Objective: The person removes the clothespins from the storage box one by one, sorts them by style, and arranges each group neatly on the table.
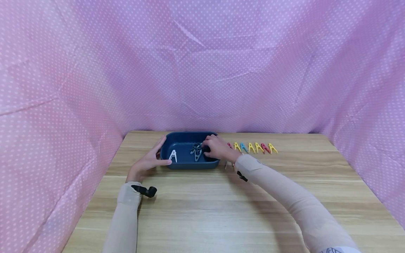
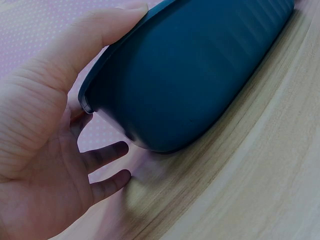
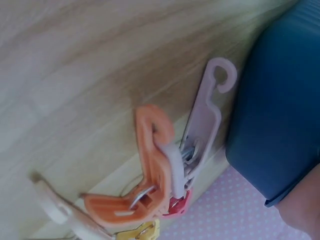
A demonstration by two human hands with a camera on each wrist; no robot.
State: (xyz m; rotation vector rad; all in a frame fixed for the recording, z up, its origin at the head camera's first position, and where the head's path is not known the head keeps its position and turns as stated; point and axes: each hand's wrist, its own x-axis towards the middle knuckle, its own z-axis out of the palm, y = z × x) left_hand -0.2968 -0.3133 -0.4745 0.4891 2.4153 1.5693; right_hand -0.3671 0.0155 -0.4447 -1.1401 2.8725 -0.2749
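Observation:
A dark blue plastic basin (image 1: pixel 193 166) sits at the back of the table. My left hand (image 1: pixel 151 160) holds its left end, thumb on the near rim and other fingers at the outer side; two fingers stand off the wall in the left wrist view. Inside lie a white clothespin (image 1: pixel 172 155) and several grey-green clothespins (image 1: pixel 197 154). My right hand (image 1: pixel 217 147) reaches over the right rim with bent fingers inside the basin; I cannot tell whether they pinch anything. Near that wrist lie an orange clothespin (image 3: pixel 152 170) and a pale pink clothespin (image 3: pixel 202 125).
A row of yellow, red and blue clothespins (image 1: pixel 257 147) runs along the wooden table (image 1: pixel 202 211) right of the basin. Pink dotted cloth (image 1: pixel 202 70) hangs behind the table and at both sides. The right forearm (image 1: pixel 284 196) crosses the table's right half.

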